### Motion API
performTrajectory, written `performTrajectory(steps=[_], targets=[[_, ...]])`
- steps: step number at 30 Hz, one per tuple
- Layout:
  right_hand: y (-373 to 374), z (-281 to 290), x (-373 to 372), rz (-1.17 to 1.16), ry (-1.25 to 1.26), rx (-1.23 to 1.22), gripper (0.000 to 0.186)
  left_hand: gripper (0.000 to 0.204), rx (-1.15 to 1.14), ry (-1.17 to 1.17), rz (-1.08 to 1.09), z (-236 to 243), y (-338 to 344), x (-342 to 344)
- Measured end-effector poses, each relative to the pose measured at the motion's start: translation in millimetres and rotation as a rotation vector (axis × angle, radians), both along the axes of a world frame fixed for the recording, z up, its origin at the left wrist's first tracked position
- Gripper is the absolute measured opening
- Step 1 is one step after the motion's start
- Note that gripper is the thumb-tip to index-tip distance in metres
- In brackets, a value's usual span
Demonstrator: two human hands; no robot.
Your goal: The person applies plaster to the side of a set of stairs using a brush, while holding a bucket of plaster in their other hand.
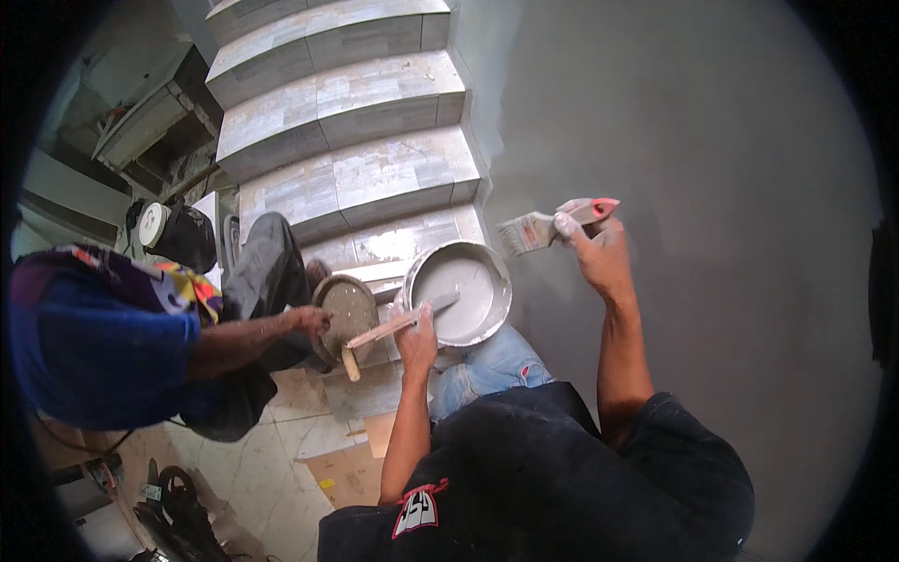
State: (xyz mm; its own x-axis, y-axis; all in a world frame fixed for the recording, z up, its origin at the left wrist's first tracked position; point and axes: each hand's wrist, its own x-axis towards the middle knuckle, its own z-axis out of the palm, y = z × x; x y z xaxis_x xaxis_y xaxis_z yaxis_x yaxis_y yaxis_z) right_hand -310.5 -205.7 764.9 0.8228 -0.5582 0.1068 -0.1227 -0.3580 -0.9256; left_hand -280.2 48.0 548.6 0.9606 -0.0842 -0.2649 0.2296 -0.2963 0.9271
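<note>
Right hand raised in front of the grey wall, closed on a broad flat brush. Long axis of the brush runs nearly crosswise: bristles toward the person's left, red-tipped end of the handle to the right. Cannot tell from here whether the bristles touch the wall.

Relation that counts, by my reading: the round bucket sits to the left of the right hand and closer in to the body, its mouth near the bristle end and just below it in view. Left hand is much the nearer to it, at the bucket's left side, gripping a wooden stick-like tool. The tool slants up to the right, its flat end over the bucket's mouth. Left hand seems to steady the rim as well; fingers partly hidden.

Materials: pale grey mixture in the bucket, smooth and creamy, rim smeared. Brush bristles look clotted and pale. Wall matt and even, with a lighter band beside the stairs. Those are tiled in grey wood-grain, edges crisp. To the left, a co-worker's hand at a round pan of coarser, darker mortar.
</note>
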Motion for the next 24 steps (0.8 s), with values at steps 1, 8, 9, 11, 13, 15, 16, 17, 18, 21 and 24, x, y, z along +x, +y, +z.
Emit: performTrajectory(steps=[1, 8, 9, 11, 13, 15, 16, 17, 18, 21, 24], targets=[[0, -6, -7, 0.043, 0.046, -0.027, 0.020, 0.072, -0.003, -0.026, -0.018, 3, -5, 4], [28, -66, -23, 0.081, 0.115, -0.221, 0.023, 0.063, 0.138, -0.192, -0.051, 14, -11, 0], [31, -74, -22, 0.066, 0.092, -0.252, 0.023, 0.065, 0.136, -0.164, -0.050, 21, -11, -1], [38, -80, -24, 0.038, 0.087, -0.283, 0.024, 0.068, 0.089, -0.099, -0.033, 36, -12, -3], [46, -85, -26, 0.060, 0.124, -0.207, 0.025, 0.069, 0.137, -0.080, -0.005, 34, -10, -7], [50, -90, -29, 0.063, 0.147, -0.193, 0.027, 0.070, 0.185, -0.099, 0.035, 33, -9, -9], [51, -94, -30, 0.055, 0.152, -0.217, 0.027, 0.070, 0.186, -0.114, 0.060, 33, -9, -10], [52, -96, -31, 0.047, 0.157, -0.240, 0.028, 0.069, 0.181, -0.141, 0.079, 34, -9, -11], [53, -98, -31, 0.042, 0.172, -0.235, 0.029, 0.068, 0.172, -0.167, 0.099, 36, -10, -11], [59, -106, -33, 0.034, 0.175, -0.222, 0.028, 0.064, 0.119, -0.254, 0.124, 44, -9, -11], [62, -116, -35, 0.022, 0.101, -0.259, 0.024, 0.059, 0.076, -0.306, 0.139, 49, -10, -12]])
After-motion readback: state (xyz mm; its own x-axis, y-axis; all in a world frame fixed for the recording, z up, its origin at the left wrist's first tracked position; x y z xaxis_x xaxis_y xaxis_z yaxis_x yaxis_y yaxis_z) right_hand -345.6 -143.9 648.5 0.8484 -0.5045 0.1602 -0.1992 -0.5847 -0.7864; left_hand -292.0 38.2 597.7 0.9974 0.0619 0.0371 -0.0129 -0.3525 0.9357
